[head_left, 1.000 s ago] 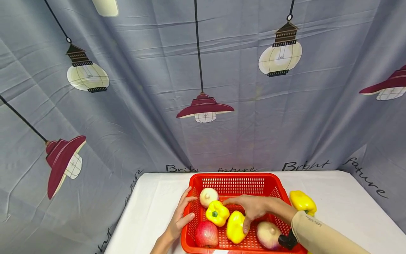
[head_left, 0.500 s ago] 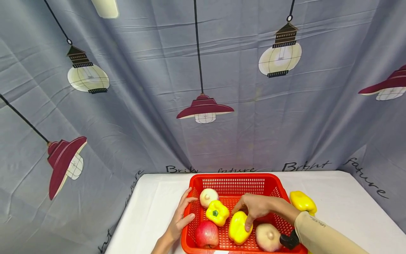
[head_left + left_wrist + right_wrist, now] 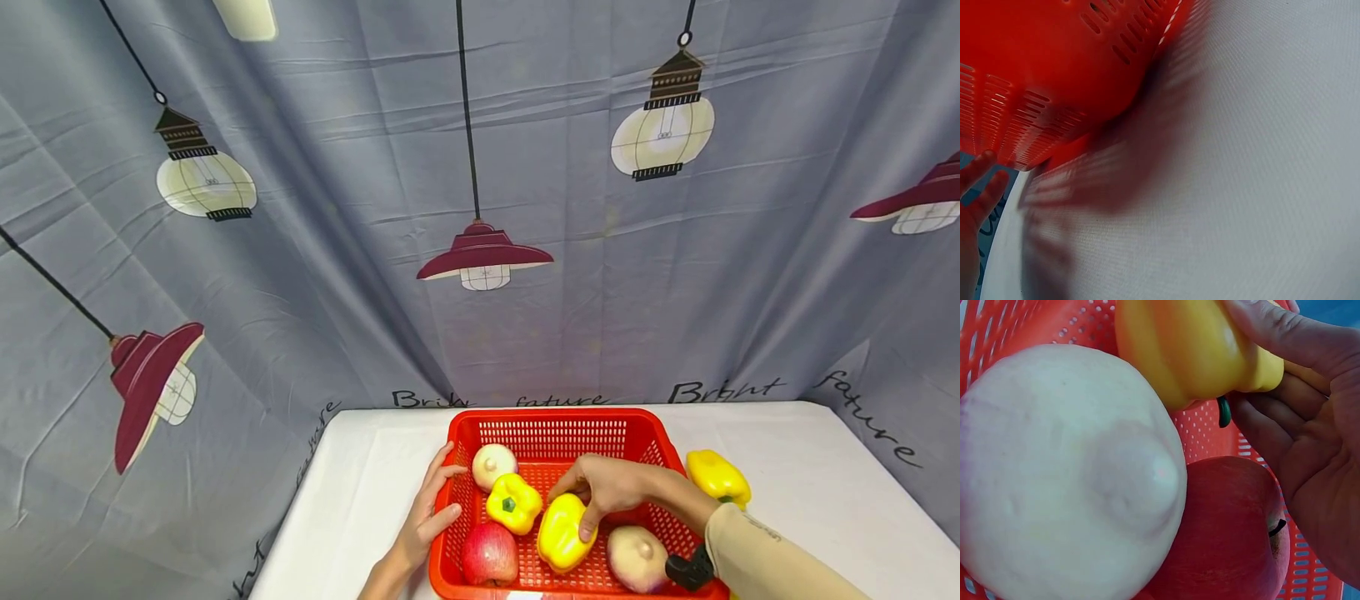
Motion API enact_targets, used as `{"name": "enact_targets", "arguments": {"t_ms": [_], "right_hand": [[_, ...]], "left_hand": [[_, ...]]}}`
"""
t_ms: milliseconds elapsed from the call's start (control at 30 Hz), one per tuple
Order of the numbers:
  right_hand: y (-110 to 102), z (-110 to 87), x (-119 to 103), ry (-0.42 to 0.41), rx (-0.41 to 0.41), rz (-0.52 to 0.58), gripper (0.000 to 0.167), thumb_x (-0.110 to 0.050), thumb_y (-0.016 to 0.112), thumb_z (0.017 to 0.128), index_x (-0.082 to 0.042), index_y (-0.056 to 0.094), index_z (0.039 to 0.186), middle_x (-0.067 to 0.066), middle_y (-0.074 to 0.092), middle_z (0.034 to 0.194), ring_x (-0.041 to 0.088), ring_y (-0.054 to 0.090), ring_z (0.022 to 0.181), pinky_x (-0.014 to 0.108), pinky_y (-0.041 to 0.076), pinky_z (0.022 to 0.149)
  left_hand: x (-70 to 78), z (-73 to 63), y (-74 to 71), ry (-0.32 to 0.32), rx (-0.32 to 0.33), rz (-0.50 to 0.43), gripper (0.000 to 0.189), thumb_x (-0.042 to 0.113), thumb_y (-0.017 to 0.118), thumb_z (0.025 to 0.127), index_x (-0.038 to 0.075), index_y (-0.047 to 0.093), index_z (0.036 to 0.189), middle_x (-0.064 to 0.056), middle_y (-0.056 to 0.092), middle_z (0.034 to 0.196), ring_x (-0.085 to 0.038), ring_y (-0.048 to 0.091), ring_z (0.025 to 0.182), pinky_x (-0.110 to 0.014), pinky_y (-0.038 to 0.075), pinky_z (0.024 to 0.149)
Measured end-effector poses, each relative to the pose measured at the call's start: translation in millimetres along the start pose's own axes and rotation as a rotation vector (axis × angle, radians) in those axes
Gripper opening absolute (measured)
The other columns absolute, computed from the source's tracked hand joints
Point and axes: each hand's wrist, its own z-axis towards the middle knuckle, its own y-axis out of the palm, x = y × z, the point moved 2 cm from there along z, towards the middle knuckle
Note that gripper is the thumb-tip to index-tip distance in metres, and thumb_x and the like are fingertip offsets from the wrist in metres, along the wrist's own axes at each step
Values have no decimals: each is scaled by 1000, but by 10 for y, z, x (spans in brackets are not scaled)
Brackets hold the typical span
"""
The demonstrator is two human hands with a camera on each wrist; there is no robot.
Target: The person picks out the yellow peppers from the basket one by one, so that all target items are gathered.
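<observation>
In the head view my right hand [image 3: 617, 487] holds a yellow bell pepper [image 3: 564, 537] inside the red basket [image 3: 555, 425], thumb on its near side and fingers over its far side. The right wrist view shows the pepper's [image 3: 1191, 350] green stem hanging beneath it, close to the palm. My left hand [image 3: 422, 517] rests at the basket's left rim with its fingers extended. Left of the held pepper sit another yellow bell pepper [image 3: 514, 504], a small white turnip [image 3: 493, 466] and a red apple [image 3: 490, 554]. A larger white turnip [image 3: 636, 558] lies beneath the right wrist.
Another yellow bell pepper [image 3: 717, 477] lies outside the basket, on the white tabletop [image 3: 795, 467] to the right. A grey curtain [image 3: 570, 333] printed with lamps hangs behind the table. A dark strap piece [image 3: 688, 569] shows at the right wrist.
My right fingers have drawn in around the pepper, which has shifted slightly right. The larger turnip has turned a little. My left hand stays in place.
</observation>
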Motion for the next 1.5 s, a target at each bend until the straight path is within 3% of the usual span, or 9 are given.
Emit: {"name": "enact_targets", "arguments": {"t_ms": [233, 800, 1100, 1300, 1500], "right_hand": [[-9, -30, -45, -13, 37, 50, 55, -10, 85, 78, 2, 66, 128, -4, 73, 112, 14, 70, 96, 29, 56, 83], [-157, -218, -149, -86, 134, 224, 53, -5, 79, 85, 8, 59, 133, 13, 71, 117, 31, 70, 103, 37, 57, 85], [-219, -370, -222, -8, 323, 151, 53, -11, 80, 84, 4, 62, 132, 12, 74, 104, 25, 66, 65, 31, 57, 59], [-223, -458, -234, 5, 403, 127, 53, -12, 80, 85, 5, 62, 132, 11, 73, 105, 22, 69, 79, 31, 58, 65], [-208, -580, -292, 46, 490, 117, 57, -17, 80, 86, 5, 60, 134, 11, 71, 116, 23, 70, 98, 31, 58, 80]], "left_hand": [[-3, 6, -10, 0, 5, 21, 43, 17, 51, 92, -2, 54, 130, -13, 18, 165, -26, 17, 149, -34, 36, 109], [1, -10, -6, -12, 8, 1, 45, 16, 51, 91, 0, 54, 133, -13, 17, 165, -40, 16, 148, -35, 37, 109], [35, 10, -18, -24, 12, -4, 45, 15, 51, 90, -3, 55, 132, -13, 17, 166, -42, 12, 149, -35, 32, 111], [45, 13, -15, -47, 4, -27, 45, 14, 51, 90, -2, 55, 132, -10, 17, 166, -37, 13, 149, -34, 34, 110], [30, 2, -13, -12, 8, -6, 45, 14, 52, 90, -2, 55, 132, -14, 16, 166, -43, 12, 149, -35, 32, 112]]}}
